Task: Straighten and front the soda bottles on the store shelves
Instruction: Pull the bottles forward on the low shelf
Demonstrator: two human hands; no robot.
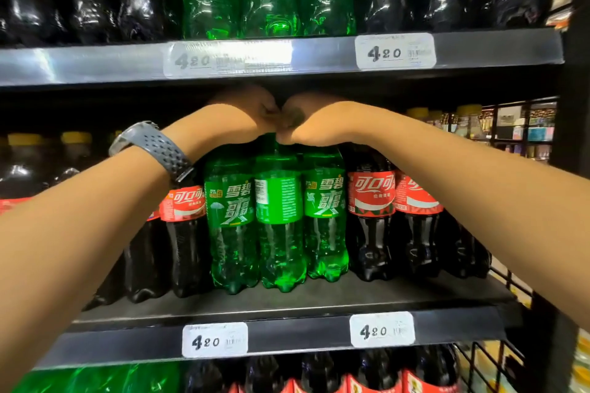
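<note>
Two hands meet over the cap of a green soda bottle on a store shelf.

On the middle shelf [287, 300], three full green bottles stand upright and touching. The middle green bottle [279, 226] shows its barcode side; its neighbours show front labels. At its 12 o'clock, the right hand [306, 121] has a narrow grip that appears to pinch its hidden cap. The left hand [252, 112], with a wristwatch [153, 145], curls beside it, though I cannot tell what its grip holds. Cola bottles [370, 223] full of dark liquid stand at 3 and 9 o'clock.
</note>
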